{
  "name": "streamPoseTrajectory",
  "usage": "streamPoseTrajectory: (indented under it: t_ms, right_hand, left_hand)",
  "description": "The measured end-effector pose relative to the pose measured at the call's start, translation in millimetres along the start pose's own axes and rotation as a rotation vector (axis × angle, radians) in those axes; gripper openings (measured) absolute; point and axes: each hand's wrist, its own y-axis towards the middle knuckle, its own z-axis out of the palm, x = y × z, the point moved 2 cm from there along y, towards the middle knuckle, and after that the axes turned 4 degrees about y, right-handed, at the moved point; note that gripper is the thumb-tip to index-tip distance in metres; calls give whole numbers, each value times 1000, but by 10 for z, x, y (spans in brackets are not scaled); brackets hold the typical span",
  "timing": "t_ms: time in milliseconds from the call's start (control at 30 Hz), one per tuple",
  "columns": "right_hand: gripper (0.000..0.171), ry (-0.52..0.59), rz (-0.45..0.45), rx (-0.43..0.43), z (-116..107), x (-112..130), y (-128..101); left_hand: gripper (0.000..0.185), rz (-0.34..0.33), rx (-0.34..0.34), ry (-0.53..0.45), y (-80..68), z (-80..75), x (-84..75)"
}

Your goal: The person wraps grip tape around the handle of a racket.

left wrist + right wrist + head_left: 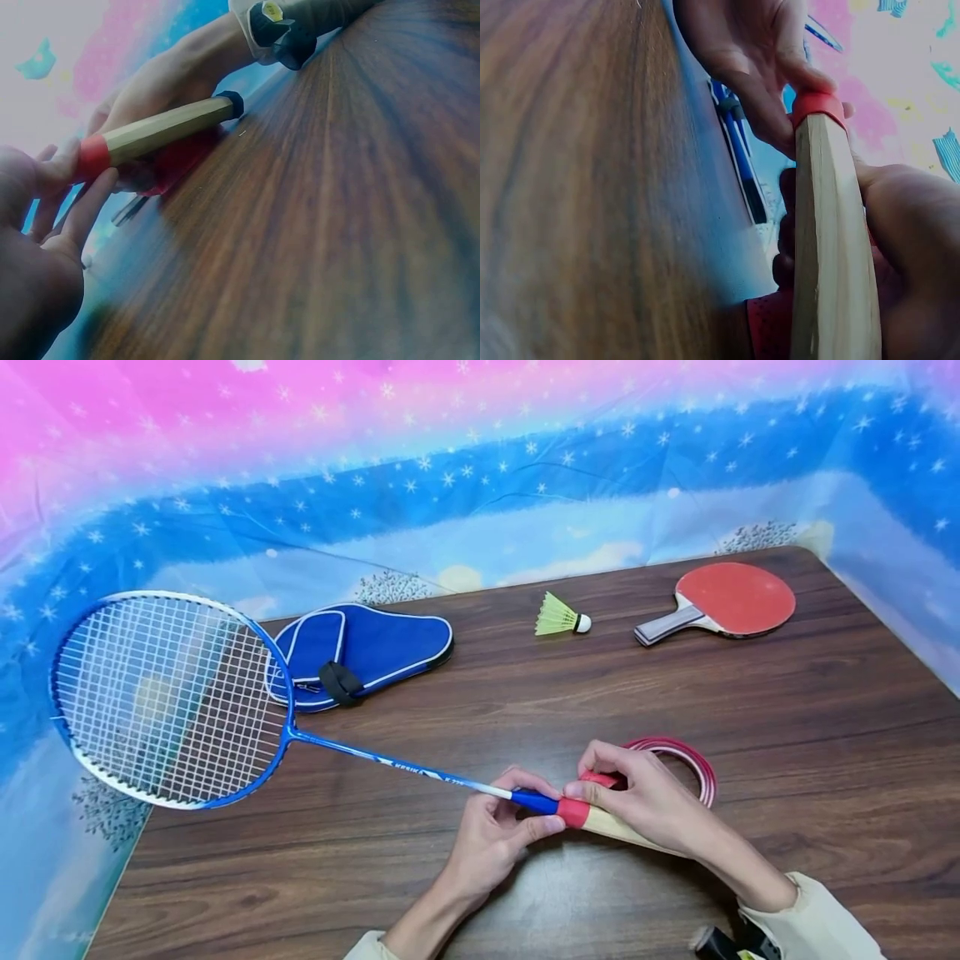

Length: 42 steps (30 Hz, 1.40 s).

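As I read it from my end, the step in hand looks like winding red grip tape (573,813) round the wooden handle (611,828) of a badminton racket (420,770), held near centre, head to the left. Left hand (487,839): thumb and fingers closed on the handle at the red band. Right hand (660,797): pinching the tape, loose loop to its right. Next move, I judge, calls for a taut, overlapping turn. Wood-grain tabletop (300,877); far side, blue paddle case (397,643), yellow shuttlecock (557,617), red table-tennis paddle (738,597); printed backdrop (487,510) behind.
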Motion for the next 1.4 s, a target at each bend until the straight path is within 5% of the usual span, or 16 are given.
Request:
streamPoseTrajectory:
  t_ms: [367, 567, 767, 1100, 1400]
  right_hand:
    - [15, 138, 41, 41, 34, 7, -9]
    - [15, 174, 40, -9, 27, 18, -24]
    - [20, 82, 51, -94, 21, 54, -18]
    - [27, -36, -64, -163, 3, 46, -14]
    - [28, -75, -93, -155, -3, 48, -16]
  left_hand:
    - [44, -49, -13, 31, 2, -10, -3]
    - [56, -168, -121, -66, -3, -18, 16]
    - [53, -226, -161, -209, -8, -16, 16]
    - [48, -231, -113, -99, 0, -11, 59]
    - [43, -283, -132, -142, -5, -3, 66]
